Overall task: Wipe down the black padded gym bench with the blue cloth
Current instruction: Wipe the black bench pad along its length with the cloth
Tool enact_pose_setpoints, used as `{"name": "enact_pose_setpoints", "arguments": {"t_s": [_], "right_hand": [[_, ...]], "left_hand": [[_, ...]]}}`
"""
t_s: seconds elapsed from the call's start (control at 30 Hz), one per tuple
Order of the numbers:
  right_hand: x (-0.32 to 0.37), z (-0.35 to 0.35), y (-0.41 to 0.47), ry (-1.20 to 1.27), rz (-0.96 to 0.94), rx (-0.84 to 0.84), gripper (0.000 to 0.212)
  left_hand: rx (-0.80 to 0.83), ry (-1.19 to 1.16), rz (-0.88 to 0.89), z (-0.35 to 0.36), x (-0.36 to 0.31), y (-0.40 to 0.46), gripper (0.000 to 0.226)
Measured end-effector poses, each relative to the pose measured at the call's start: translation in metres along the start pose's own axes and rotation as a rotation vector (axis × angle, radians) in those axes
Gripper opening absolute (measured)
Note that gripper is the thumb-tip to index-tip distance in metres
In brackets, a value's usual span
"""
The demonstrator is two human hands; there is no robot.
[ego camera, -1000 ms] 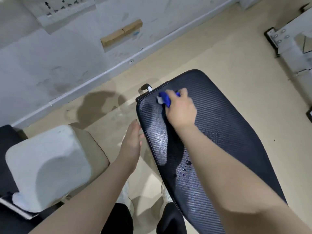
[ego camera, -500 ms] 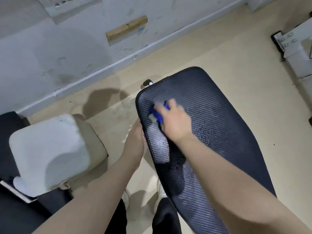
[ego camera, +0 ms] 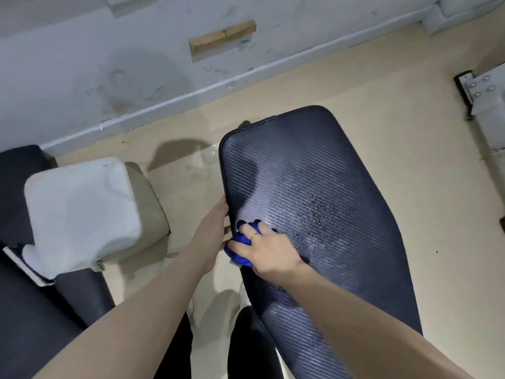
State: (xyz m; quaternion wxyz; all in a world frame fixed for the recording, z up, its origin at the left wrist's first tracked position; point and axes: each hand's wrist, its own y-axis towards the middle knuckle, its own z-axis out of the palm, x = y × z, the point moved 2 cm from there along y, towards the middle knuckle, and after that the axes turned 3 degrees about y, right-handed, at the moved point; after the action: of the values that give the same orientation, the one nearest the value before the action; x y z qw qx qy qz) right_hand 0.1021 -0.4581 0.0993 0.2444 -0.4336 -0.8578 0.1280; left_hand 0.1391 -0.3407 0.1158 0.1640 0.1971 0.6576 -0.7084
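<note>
At the far left a black padded block (ego camera: 24, 269) fills the corner, and a crumpled off-white cloth (ego camera: 79, 212) is draped over a beige cushion (ego camera: 147, 203) beside it, soft and rounded at the edges. Behind them runs a grey-white wall (ego camera: 82, 64), scuffed and stained, with a pale skirting strip along its foot and a short strip of bare wood (ego camera: 222, 36) fixed higher up. The floor (ego camera: 410, 132) is a smooth beige sheet, faintly marked with wet patches near the bench.

The left hand (ego camera: 211, 228) lies along the bench's left edge, fingers straight and relaxed, touching the rim of the padding. Just to its right the right hand (ego camera: 266, 248), a gold ring on one finger, has its fingers curled round the bunched blue cloth (ego camera: 239, 248), pressing it on the surface close to that same left edge, so the two hands are nearly together.

The black padded gym bench (ego camera: 341, 201) is a long tapering pad with rounded corners, its vinyl ribbed in fine diagonal lines. A glossy wet sheen covers its middle, with beads of water scattered to the right of the cloth. At the far right stands a grey metal bracket (ego camera: 483, 94) with bolt heads.
</note>
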Motion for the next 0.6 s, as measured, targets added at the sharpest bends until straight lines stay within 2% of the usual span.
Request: {"name": "enact_pose_setpoints", "arguments": {"t_s": [0.1, 0.23, 0.3, 0.43, 0.53, 0.6], "right_hand": [[-0.015, -0.013, 0.014, -0.045, -0.006, -0.077, 0.041], [-0.058, -0.046, 0.062, 0.069, 0.306, -0.196, 0.039], [-0.066, -0.052, 0.073, 0.055, 0.343, -0.254, 0.039], [-0.044, -0.029, 0.044, 0.127, 0.280, -0.193, 0.037], [-0.018, -0.010, -0.003, 0.170, 0.169, -0.137, 0.024], [-0.008, -0.005, -0.020, 0.188, 0.115, -0.049, 0.042]], "left_hand": [[-0.014, 0.036, 0.056, -0.001, -0.001, 0.000, 0.037], [-0.015, 0.069, 0.082, -0.004, 0.010, 0.009, 0.037], [-0.016, 0.083, 0.110, -0.001, 0.015, 0.013, 0.035], [-0.013, 0.141, 0.179, 0.012, 0.023, 0.007, 0.033], [-0.020, 0.127, 0.149, 0.015, 0.021, -0.004, 0.038], [-0.034, 0.142, 0.126, 0.016, 0.017, -0.013, 0.040]]}}
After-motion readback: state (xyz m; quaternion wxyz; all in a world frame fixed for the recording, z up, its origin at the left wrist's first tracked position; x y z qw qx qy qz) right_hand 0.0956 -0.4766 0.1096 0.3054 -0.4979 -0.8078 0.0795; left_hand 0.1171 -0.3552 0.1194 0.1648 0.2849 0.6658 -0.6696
